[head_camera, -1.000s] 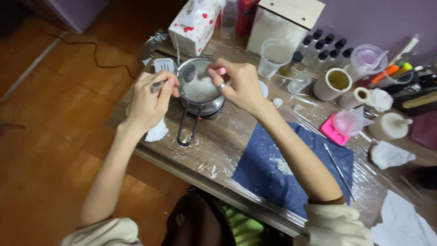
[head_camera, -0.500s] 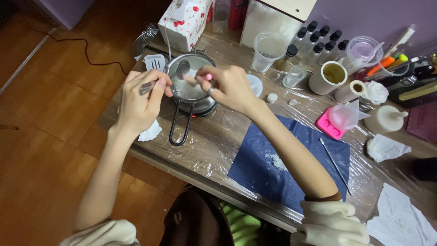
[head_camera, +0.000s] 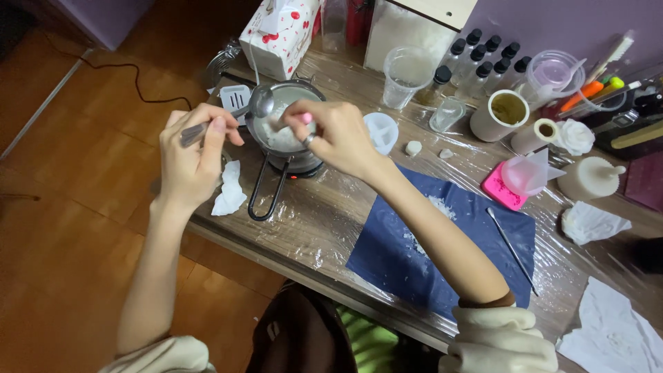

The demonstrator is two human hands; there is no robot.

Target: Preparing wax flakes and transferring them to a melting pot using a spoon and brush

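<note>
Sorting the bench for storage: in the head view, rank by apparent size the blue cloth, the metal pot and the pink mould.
1. blue cloth
2. metal pot
3. pink mould, partly hidden by a funnel

The right hand (head_camera: 330, 131) is covering part of the pot (head_camera: 280, 135) and most of its pink tool (head_camera: 304, 118). At the bench's (head_camera: 324, 214) far edge, the box (head_camera: 276, 31) is running off-frame.

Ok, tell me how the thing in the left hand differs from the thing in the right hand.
The left hand holds a metal spoon, all silver; the right hand pinches a pink-tipped tool, mostly hidden by the fingers. The metal spoon shows its full length, bowl at the small pot's rim, while the pink-tipped tool sits over the pot's white contents. Both hover at the small pot.
</note>
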